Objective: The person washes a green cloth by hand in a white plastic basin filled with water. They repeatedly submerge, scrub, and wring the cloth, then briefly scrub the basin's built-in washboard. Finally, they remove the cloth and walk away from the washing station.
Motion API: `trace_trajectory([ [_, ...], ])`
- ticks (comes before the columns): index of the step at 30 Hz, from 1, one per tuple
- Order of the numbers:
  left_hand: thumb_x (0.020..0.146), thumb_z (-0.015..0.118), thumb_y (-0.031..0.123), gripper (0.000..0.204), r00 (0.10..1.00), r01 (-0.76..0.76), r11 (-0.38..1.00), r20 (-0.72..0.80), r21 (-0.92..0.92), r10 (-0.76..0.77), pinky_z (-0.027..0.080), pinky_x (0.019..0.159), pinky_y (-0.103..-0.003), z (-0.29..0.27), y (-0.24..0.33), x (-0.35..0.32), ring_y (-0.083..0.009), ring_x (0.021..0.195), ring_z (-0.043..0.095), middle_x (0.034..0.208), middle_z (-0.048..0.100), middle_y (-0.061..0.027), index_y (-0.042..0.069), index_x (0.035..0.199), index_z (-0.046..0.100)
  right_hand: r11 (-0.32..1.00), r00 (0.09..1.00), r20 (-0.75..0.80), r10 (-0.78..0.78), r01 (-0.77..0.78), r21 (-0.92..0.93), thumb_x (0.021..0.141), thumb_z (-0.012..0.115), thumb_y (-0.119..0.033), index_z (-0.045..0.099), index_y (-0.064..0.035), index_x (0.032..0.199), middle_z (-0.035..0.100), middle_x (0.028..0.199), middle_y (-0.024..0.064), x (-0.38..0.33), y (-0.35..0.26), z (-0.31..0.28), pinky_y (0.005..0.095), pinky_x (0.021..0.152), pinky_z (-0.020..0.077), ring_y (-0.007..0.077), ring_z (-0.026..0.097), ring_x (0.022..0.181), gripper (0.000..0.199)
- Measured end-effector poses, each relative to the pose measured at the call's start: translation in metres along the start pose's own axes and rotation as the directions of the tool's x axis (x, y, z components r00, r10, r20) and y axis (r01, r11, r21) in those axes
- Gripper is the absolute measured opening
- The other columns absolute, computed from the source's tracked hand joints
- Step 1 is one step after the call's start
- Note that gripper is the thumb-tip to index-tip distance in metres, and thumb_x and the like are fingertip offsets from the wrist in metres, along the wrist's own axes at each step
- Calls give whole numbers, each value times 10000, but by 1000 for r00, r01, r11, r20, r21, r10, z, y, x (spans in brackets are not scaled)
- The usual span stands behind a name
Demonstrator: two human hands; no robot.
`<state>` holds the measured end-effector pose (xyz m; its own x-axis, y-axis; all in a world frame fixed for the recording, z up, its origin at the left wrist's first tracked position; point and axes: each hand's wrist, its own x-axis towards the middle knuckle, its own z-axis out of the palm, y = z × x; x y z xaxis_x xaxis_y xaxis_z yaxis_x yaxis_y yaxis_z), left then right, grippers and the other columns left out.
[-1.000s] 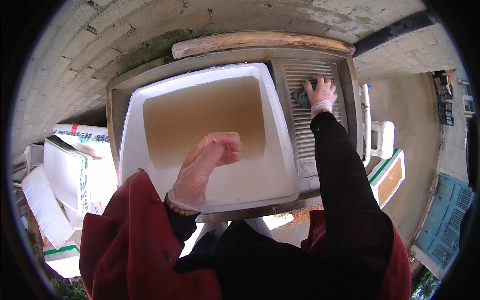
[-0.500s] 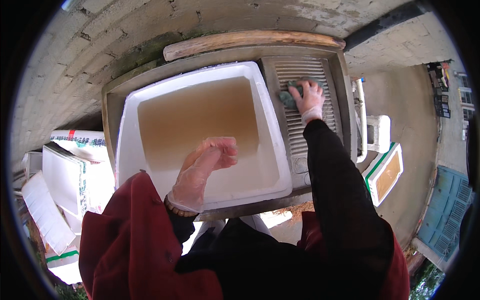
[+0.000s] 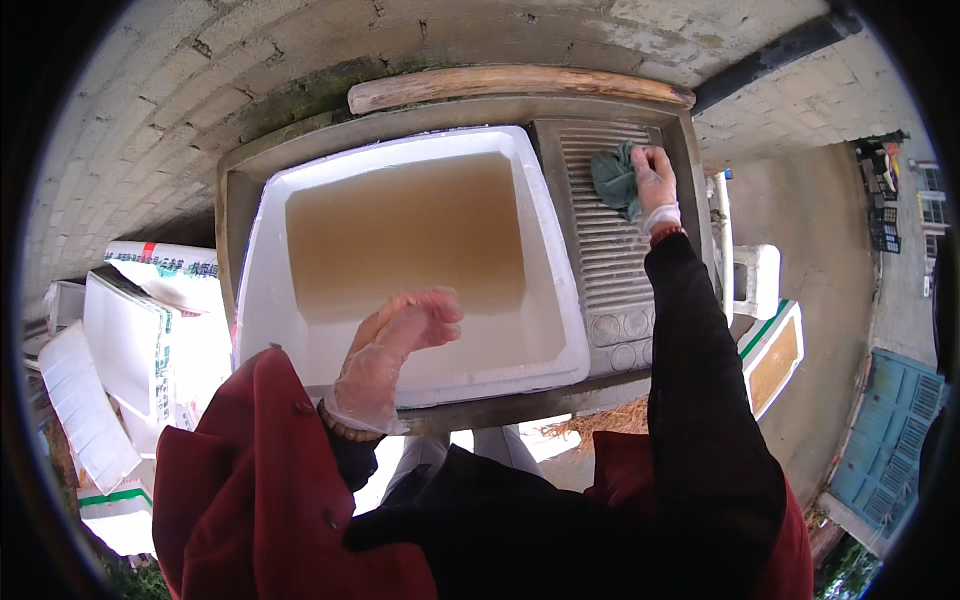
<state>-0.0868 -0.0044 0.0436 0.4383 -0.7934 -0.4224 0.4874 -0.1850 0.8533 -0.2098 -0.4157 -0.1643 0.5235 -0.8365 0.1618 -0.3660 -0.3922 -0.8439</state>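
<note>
My right hand (image 3: 656, 183), in a clear plastic glove, grips a crumpled dark green cloth (image 3: 613, 178) over the upper part of a ridged grey washboard slab (image 3: 605, 262). The cloth bunches out to the left of my fingers. My left hand (image 3: 400, 330), also gloved in clear plastic, hovers above the near part of a white foam box (image 3: 561, 330). Its fingers are curled in together, and nothing shows in them. Murky brown water (image 3: 405, 230) stands in the box, to the left of the washboard.
A concrete sink rim (image 3: 230, 190) surrounds box and washboard. Behind it lies a wooden log (image 3: 520, 83) against a block wall (image 3: 290, 60). White foam boxes (image 3: 120, 345) are piled at the left. To the right are a pale pipe (image 3: 724, 240) and another foam box (image 3: 774, 358).
My right hand has moved right and slightly away, and the cloth is now bunched up at its left. My left hand has shifted a little left and nearer to me.
</note>
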Motion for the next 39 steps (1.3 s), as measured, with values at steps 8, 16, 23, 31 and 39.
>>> trace_trajectory([
  [8, 942, 401, 265, 326, 998, -4, 1000, 63, -25, 6, 398, 922, -314, 12, 8, 3, -165, 940, 540, 1004, 570, -68, 25, 1106, 548, 888, 950, 226, -215, 287, -360, 745, 708, -274, 601, -134, 887, 575, 896, 78, -92, -69, -44, 391, 812, 387, 301, 504, 914, 226],
  [16, 932, 432, 288, 342, 1000, 15, 1000, -18, -7, -15, 423, 897, -328, 5, 14, -6, -174, 947, 549, 1002, 571, -83, 12, 1104, 540, 775, 969, 185, -163, 242, -584, 710, 687, -352, 580, -179, 851, 495, 1069, 42, -163, -70, 34, 488, 858, 336, 305, 447, 1022, 247],
  [23, 954, 396, 289, 339, 999, -44, 999, -10, -25, 44, 404, 912, -315, -7, 7, 20, -163, 941, 540, 1003, 568, -61, 28, 1102, 553, 577, 983, 12, -185, 118, -808, 743, 633, -370, 607, -169, 850, 527, 1042, 43, -60, -31, 33, 475, 810, 363, 292, 478, 994, 230],
  [31, 959, 390, 282, 334, 1000, -6, 997, 22, -76, 8, 397, 924, -313, -6, 13, 11, -158, 966, 527, 1026, 559, -65, 26, 1098, 553, 633, 970, 238, -45, 212, -745, 761, 612, -465, 621, -168, 846, 527, 1021, 72, -138, -50, 8, 481, 800, 370, 299, 486, 974, 309],
  [39, 952, 399, 271, 334, 998, -35, 999, -54, -33, 33, 419, 904, -325, -5, 7, 20, -168, 953, 539, 1020, 561, -77, 11, 1109, 538, 566, 987, -95, -126, -7, -824, 779, 603, -422, 569, -145, 883, 543, 949, 82, -25, -21, 29, 464, 743, 392, 295, 507, 939, 298],
])
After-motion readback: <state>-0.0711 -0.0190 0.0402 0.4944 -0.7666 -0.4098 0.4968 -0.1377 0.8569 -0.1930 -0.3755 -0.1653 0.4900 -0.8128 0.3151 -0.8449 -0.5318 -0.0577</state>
